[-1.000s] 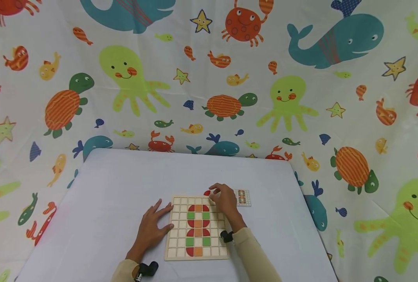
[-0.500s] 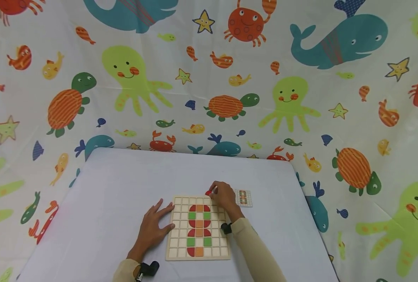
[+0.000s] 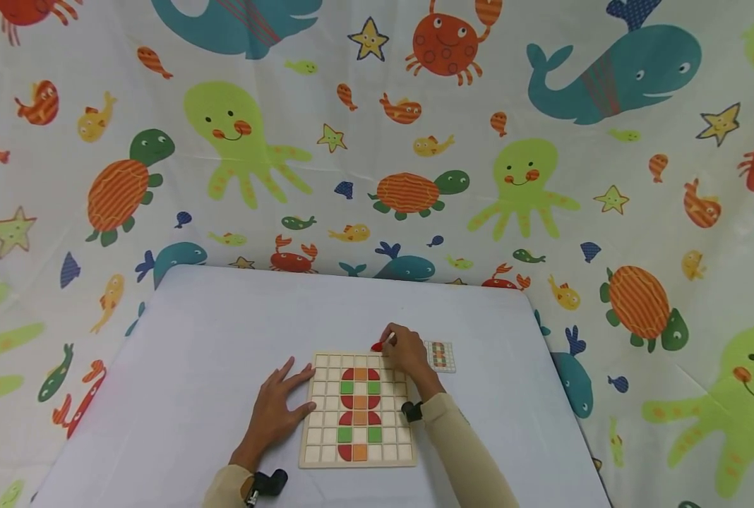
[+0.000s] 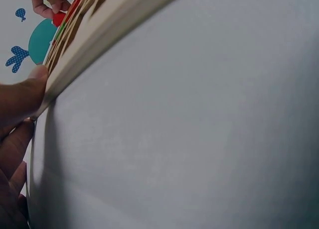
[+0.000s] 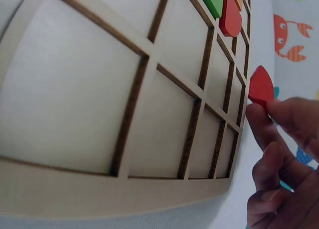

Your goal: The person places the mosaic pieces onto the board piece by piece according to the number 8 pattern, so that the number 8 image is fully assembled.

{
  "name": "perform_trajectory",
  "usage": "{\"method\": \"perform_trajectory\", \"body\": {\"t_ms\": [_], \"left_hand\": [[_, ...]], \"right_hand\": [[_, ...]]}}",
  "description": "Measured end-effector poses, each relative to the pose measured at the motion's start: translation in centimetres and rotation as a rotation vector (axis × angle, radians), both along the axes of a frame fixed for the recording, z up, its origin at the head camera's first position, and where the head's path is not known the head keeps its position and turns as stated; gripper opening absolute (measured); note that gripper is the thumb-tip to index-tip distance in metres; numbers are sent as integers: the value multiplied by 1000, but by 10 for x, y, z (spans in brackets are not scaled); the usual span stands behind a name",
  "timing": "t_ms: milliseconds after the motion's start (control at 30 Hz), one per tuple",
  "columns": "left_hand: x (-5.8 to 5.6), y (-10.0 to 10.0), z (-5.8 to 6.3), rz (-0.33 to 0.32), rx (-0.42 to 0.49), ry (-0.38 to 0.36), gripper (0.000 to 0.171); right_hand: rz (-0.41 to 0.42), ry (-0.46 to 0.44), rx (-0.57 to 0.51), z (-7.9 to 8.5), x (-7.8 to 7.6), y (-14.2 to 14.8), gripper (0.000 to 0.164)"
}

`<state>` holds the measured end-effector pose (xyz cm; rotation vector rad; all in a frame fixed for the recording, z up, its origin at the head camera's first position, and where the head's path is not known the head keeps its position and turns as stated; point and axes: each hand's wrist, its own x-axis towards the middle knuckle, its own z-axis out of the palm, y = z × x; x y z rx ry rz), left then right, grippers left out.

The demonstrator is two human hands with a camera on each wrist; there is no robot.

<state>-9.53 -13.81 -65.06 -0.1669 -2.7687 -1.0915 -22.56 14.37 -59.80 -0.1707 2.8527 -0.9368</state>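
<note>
A wooden grid board lies on the table, with red rounded tiles, green squares and orange squares set in its middle columns. My left hand rests at the board's left side, fingers spread, thumb and fingertips touching the edge. In the left wrist view the thumb lies against the board's rim. Over the far right corner of the board, my right hand pinches a red quarter-round tile between thumb and fingertips. The right wrist view shows the tile held beyond the grid's edge, with the other fingers curled.
A small pattern card with a matching coloured grid lies right of the board, beside my right hand. The white-covered table ends at a hanging sea-animal cloth behind. Black cameras are strapped to both wrists.
The red tile turns slightly in my right fingertips, and that hand shifts a little near the far edge. My left hand stays in place on the board.
</note>
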Motion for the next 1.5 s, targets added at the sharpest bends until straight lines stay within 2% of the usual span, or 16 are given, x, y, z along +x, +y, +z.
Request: {"method": "perform_trajectory", "body": {"t_ms": [167, 433, 600, 733, 1000, 1200, 1333, 1500], "left_hand": [[1, 0, 0, 1, 0, -12, 67], [2, 1, -1, -1, 6, -12, 67], [2, 1, -2, -10, 21, 12, 67], [2, 1, -3, -13, 29, 30, 67], [2, 1, 0, -12, 26, 20, 67], [1, 0, 0, -7, 20, 11, 68], [1, -1, -1, -6, 15, 12, 68], [-2, -2, -2, -13, 15, 16, 68]], "right_hand": [[-12, -18, -14, 2, 1, -1, 10], [-69, -10, -60, 1, 2, -6, 28], [-120, -2, -109, -2, 3, -6, 23], [-146, -32, -155, -2, 3, -3, 19], [-124, -73, -314, 3, 8, 5, 6], [-58, -84, -422, 13, 31, 13, 7], [-38, -80, -427, 16, 54, 19, 6], [-56, -82, -409, 15, 86, 26, 7]]}}
